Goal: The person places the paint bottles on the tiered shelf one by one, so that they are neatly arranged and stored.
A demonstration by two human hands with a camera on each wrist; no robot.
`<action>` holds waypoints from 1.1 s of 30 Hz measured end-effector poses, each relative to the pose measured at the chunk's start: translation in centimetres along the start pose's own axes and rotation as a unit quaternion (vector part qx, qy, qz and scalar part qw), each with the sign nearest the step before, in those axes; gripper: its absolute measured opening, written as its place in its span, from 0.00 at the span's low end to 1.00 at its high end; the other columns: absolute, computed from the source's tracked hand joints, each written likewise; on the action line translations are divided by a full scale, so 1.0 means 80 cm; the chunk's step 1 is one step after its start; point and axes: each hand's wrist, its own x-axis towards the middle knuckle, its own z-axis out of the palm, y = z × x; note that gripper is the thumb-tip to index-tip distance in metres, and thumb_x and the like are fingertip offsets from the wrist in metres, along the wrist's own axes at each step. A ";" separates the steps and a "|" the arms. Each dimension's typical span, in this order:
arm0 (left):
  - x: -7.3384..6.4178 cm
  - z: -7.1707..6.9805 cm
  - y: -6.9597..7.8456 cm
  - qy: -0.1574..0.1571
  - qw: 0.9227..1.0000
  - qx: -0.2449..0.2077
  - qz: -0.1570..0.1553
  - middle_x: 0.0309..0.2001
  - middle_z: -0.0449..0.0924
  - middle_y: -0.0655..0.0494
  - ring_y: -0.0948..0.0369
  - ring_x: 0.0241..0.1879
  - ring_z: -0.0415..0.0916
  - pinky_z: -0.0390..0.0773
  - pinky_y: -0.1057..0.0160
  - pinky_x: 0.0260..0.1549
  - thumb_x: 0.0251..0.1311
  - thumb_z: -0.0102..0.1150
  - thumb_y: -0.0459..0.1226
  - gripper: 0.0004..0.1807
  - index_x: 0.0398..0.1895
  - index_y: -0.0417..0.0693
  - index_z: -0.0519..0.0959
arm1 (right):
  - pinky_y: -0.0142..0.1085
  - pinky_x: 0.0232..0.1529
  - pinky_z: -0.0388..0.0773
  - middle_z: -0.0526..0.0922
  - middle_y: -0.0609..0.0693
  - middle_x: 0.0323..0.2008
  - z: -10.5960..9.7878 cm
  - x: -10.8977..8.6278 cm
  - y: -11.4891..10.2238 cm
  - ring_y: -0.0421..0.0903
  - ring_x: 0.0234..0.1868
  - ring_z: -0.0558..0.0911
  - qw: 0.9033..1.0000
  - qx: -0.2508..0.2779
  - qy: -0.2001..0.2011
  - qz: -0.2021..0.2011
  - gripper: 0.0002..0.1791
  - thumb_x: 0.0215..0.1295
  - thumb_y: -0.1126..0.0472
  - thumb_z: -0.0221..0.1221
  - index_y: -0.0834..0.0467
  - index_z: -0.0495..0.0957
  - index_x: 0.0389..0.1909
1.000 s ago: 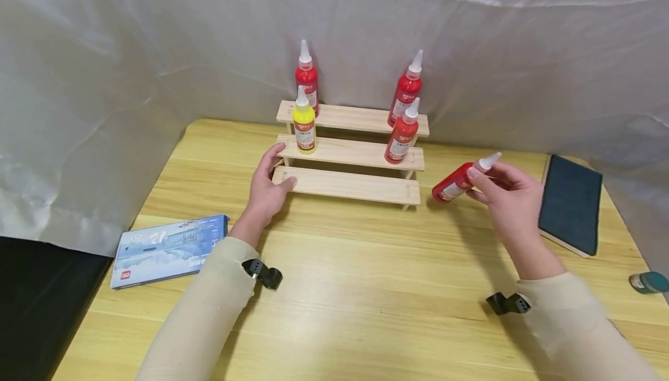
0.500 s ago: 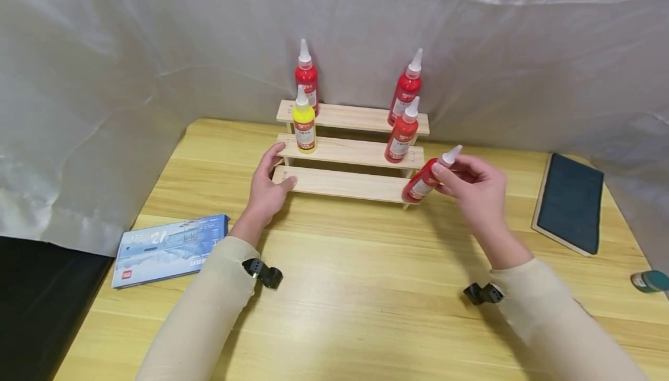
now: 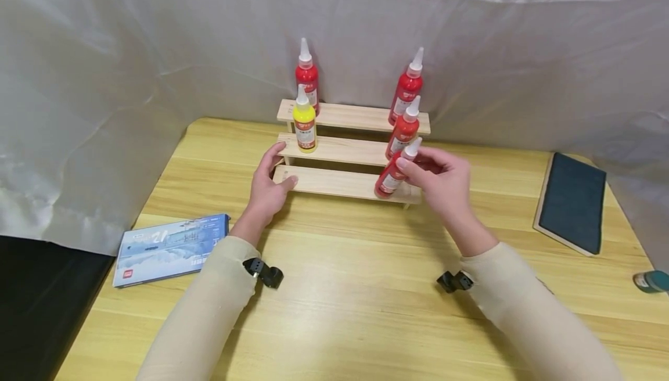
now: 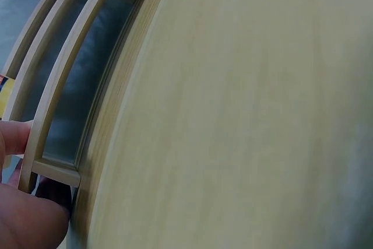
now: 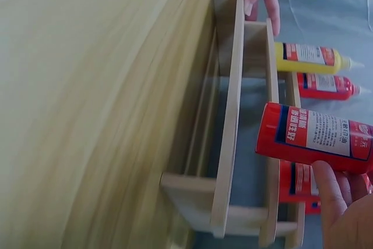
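A three-step wooden display rack [image 3: 334, 182] stands on the table. My left hand [image 3: 268, 188] grips its left end, thumb on the lowest step and fingers at the middle one. Pinched near the neck by my right hand [image 3: 444, 182], a red squeeze bottle [image 5: 317, 135] with a white nozzle leans to the right over the lowest step's right part. In the right wrist view its base hangs apart from that step. A yellow bottle [image 3: 305, 128] and a red bottle [image 3: 402, 131] stand on the middle step. The top step bears a red bottle [image 3: 308, 76] left and another red bottle [image 3: 406, 92] right.
A blue picture box [image 3: 169, 250] lies at the left of the table. To the right are a dark notebook [image 3: 571, 202] and a small teal-capped jar [image 3: 651, 281] on its side. Grey cloth [image 3: 355, 32] hangs close behind the rack.
My right hand has carried the red bottle leftward from beside the rack to above the lowest step's right part, tipping it more upright. The left hand has stayed on the rack.
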 end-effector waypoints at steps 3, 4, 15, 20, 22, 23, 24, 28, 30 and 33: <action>0.000 0.000 0.000 -0.001 1.000 0.000 0.001 0.64 0.69 0.41 0.48 0.66 0.63 0.58 0.54 0.68 0.58 0.57 0.16 0.38 0.72 0.44 0.64 | 0.35 0.33 0.84 0.86 0.52 0.38 0.012 0.004 0.000 0.48 0.36 0.82 1.000 -0.015 -0.002 -0.008 0.19 0.55 0.61 0.75 0.59 0.87 0.48; 0.000 0.000 0.000 -0.001 1.000 0.000 0.002 0.64 0.69 0.41 0.48 0.66 0.63 0.57 0.54 0.69 0.58 0.57 0.16 0.38 0.72 0.44 0.64 | 0.35 0.33 0.84 0.86 0.52 0.38 0.016 0.006 0.000 0.47 0.36 0.82 1.000 -0.020 -0.004 -0.012 0.18 0.55 0.61 0.75 0.60 0.87 0.48; 0.015 0.000 -0.035 0.002 1.000 -0.014 0.005 0.64 0.70 0.46 0.53 0.65 0.65 0.60 0.56 0.67 0.58 0.59 0.17 0.41 0.73 0.53 0.65 | 0.34 0.37 0.83 0.87 0.50 0.36 0.059 0.018 -0.003 0.46 0.36 0.83 0.999 -0.025 -0.027 -0.027 0.18 0.53 0.63 0.76 0.64 0.87 0.46; 0.021 -0.001 -0.046 0.005 1.000 -0.011 0.009 0.64 0.71 0.50 0.55 0.65 0.65 0.60 0.57 0.67 0.58 0.60 0.18 0.42 0.72 0.60 0.66 | 0.33 0.37 0.81 0.87 0.54 0.36 0.076 0.018 -0.005 0.46 0.35 0.83 0.997 -0.039 -0.045 -0.048 0.17 0.53 0.65 0.75 0.64 0.87 0.45; 0.020 -0.001 -0.043 0.006 1.000 -0.010 0.006 0.64 0.71 0.51 0.56 0.65 0.65 0.60 0.57 0.66 0.58 0.61 0.18 0.42 0.72 0.60 0.67 | 0.33 0.37 0.81 0.87 0.55 0.37 0.083 0.018 -0.003 0.46 0.36 0.83 0.996 -0.046 -0.047 -0.057 0.17 0.53 0.65 0.75 0.64 0.87 0.45; 0.019 -0.001 -0.041 0.005 1.000 -0.012 0.005 0.64 0.70 0.50 0.55 0.65 0.65 0.60 0.57 0.67 0.58 0.60 0.18 0.42 0.72 0.59 0.66 | 0.33 0.38 0.80 0.87 0.55 0.37 0.085 0.018 -0.003 0.46 0.36 0.83 0.996 -0.050 -0.046 -0.059 0.17 0.53 0.64 0.76 0.64 0.87 0.45; 0.016 -0.001 -0.035 0.004 1.000 -0.012 0.003 0.64 0.70 0.49 0.54 0.65 0.65 0.60 0.56 0.67 0.58 0.60 0.17 0.41 0.73 0.57 0.66 | 0.34 0.38 0.80 0.87 0.54 0.38 0.088 0.018 -0.002 0.46 0.37 0.83 0.996 -0.053 -0.044 -0.061 0.17 0.53 0.62 0.76 0.62 0.88 0.44; 0.007 0.000 -0.013 0.002 1.000 -0.008 -0.002 0.65 0.69 0.43 0.49 0.66 0.63 0.59 0.53 0.67 0.58 0.57 0.16 0.40 0.73 0.47 0.64 | 0.35 0.40 0.81 0.88 0.51 0.39 0.097 0.020 0.003 0.44 0.38 0.84 0.995 -0.070 -0.037 -0.066 0.18 0.51 0.58 0.77 0.60 0.89 0.43; 0.006 0.000 -0.010 0.002 1.000 -0.004 -0.004 0.65 0.69 0.41 0.48 0.67 0.63 0.59 0.52 0.68 0.58 0.57 0.16 0.39 0.73 0.45 0.64 | 0.35 0.40 0.81 0.88 0.50 0.39 0.101 0.021 0.005 0.43 0.38 0.84 0.994 -0.074 -0.036 -0.066 0.19 0.51 0.57 0.78 0.59 0.89 0.43; 0.011 0.000 -0.023 0.004 1.000 -0.006 -0.003 0.66 0.69 0.44 0.50 0.67 0.63 0.58 0.53 0.68 0.58 0.58 0.16 0.40 0.73 0.49 0.64 | 0.36 0.39 0.82 0.87 0.49 0.39 0.105 0.022 0.007 0.43 0.38 0.84 0.994 -0.081 -0.032 -0.068 0.19 0.50 0.57 0.78 0.59 0.89 0.43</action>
